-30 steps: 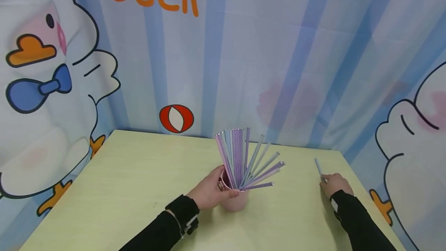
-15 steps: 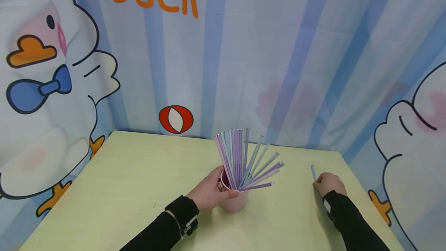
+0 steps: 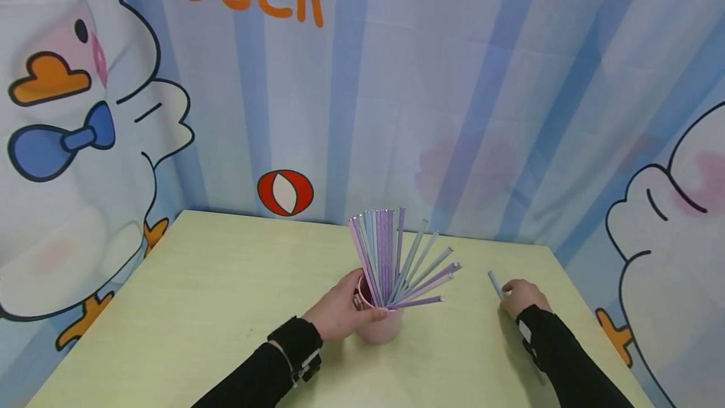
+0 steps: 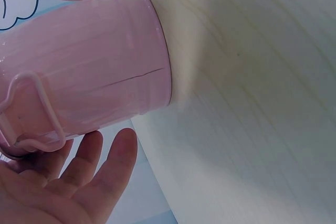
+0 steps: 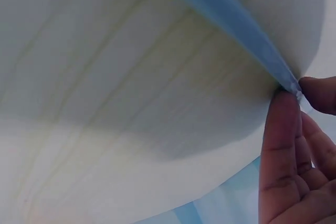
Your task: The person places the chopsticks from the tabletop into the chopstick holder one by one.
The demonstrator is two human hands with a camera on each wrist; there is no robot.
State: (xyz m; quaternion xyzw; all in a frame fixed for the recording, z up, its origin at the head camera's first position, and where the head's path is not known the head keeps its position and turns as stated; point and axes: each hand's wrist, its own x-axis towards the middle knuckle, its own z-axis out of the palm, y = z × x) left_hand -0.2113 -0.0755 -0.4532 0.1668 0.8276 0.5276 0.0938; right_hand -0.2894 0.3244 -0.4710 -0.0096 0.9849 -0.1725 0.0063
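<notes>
A pink bucket-like cup stands on the table, filled with a bundle of pink, purple and blue drinking straws, several of them fanned out to the right. My left hand grips it by the rim, thumb at the front. The left wrist view shows the pink wall of this cup with a small pink wire handle beside the fingers. Farther right, my right hand pinches a single light blue straw. In the right wrist view, thumb and forefinger meet on this blue straw.
The pale yellow table ends at a cloth backdrop with blue stripes and printed ducks, close behind the straws. The table's right edge runs a little beyond my right hand.
My right hand has moved left with the blue straw, which is now nearer the cup. My left hand and the cup have stayed in place.
</notes>
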